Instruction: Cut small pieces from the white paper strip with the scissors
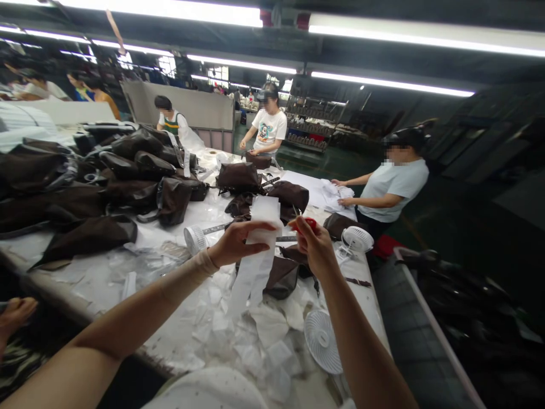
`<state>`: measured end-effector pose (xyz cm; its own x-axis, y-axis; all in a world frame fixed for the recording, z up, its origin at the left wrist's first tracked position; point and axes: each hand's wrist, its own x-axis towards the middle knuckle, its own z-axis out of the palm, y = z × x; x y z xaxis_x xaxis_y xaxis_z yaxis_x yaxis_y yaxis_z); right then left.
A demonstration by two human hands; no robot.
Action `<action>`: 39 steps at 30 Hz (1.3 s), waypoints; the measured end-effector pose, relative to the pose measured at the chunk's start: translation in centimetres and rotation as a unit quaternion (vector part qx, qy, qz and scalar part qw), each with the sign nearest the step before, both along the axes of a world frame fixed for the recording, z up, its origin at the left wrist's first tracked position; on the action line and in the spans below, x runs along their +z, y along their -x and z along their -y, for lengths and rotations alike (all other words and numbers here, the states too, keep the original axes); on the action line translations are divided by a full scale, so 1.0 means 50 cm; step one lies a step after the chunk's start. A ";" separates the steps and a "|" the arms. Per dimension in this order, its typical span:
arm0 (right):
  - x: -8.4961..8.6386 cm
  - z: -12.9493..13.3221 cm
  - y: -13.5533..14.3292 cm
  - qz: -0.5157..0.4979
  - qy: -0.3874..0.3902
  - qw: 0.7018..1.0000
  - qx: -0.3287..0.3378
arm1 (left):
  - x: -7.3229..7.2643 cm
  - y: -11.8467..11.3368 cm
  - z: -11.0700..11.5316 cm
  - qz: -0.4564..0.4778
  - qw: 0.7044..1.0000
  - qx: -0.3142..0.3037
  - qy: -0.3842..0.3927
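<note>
My left hand (242,241) pinches long white strips (259,267) of thin sheet material, which hang down over the table. Red-handled scissors (307,225) sit in my right hand (317,247), their blades pointing up and left, just right of the strips' upper part. Behind and below the strips lie dark brown leather bags (281,277). Small white cut pieces (247,346) are scattered on the table in front of me.
Brown bags (123,193) are heaped at the left. White fans (322,341) stand on the table (162,335). A person (394,179) handles white sheets at the right; another person (268,125) works opposite. A grey bin (421,318) stands beside the table's right edge.
</note>
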<state>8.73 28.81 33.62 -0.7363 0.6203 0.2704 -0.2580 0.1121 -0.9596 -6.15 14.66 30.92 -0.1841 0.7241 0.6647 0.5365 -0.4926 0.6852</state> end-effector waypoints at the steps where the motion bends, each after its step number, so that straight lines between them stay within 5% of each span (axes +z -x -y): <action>1: -0.005 -0.007 -0.014 0.017 0.007 1.000 0.022 | 0.000 0.005 0.002 0.005 1.000 0.002 0.000; 7: -0.027 -0.032 -0.074 0.173 -0.067 0.972 0.142 | 0.004 0.018 0.005 0.021 0.999 -0.012 -0.030; 21: 0.010 -0.023 -0.056 0.241 -0.157 0.941 0.177 | 0.017 0.000 -0.005 -0.018 0.997 -0.069 -0.016; 39: 0.014 -0.022 -0.054 0.252 -0.191 0.932 0.176 | 0.017 -0.003 -0.002 -0.015 0.997 -0.076 -0.007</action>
